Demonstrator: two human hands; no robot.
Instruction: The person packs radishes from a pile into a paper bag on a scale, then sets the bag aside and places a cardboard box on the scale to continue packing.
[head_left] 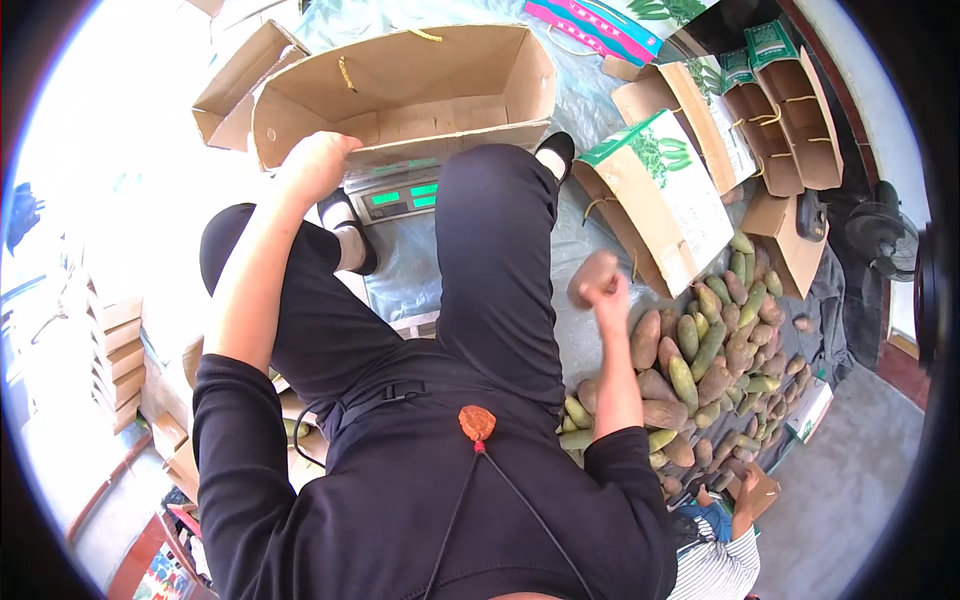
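Observation:
My left hand (pixel 318 165) is closed on the near rim of a long, open cardboard box (pixel 405 85) with yellow cord handles. Under the box's near side is a digital scale (pixel 397 199) with green lit displays. My right hand (pixel 607 295), slightly blurred, grips a brown oblong vegetable (pixel 594 276) beside my knee. A heap of green and brown oblong vegetables (pixel 712 350) lies just to the right of that hand; some look soil-coated.
An upright printed box (pixel 660 195) stands by the heap, with several open boxes (pixel 790 120) behind it. A fan (pixel 883 235) is at far right. Another person in a striped top (pixel 725 565) sits at lower right. Stacked cartons (pixel 118 350) stand at left.

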